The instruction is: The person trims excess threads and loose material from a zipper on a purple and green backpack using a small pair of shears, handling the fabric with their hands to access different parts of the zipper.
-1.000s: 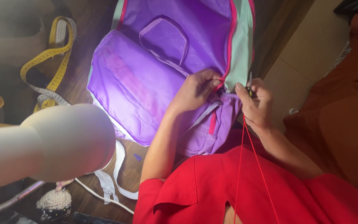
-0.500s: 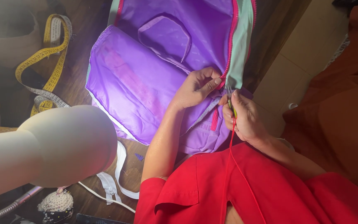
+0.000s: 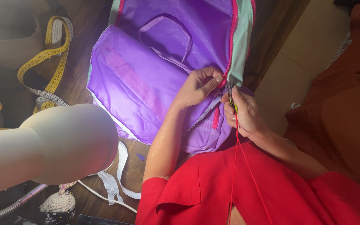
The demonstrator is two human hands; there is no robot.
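While the purple backpack (image 3: 146, 83) lies opened flat on the wooden table (image 3: 84, 200), its pink zipper seam (image 3: 231, 46) is being hand-stitched, and judging by the long red thread (image 3: 240, 166) trailing back toward the red shirt (image 3: 238, 191), much sewing appears left, though finished stitches cannot be made out. The left hand (image 3: 196, 87) is bent at the wrist, its fingers pressed together and pinching the fabric beside the zipper, while the right hand (image 3: 244, 112) is curled just below it, pinching a small yellow-green tool (image 3: 231, 101), seemingly 1 needle holder.
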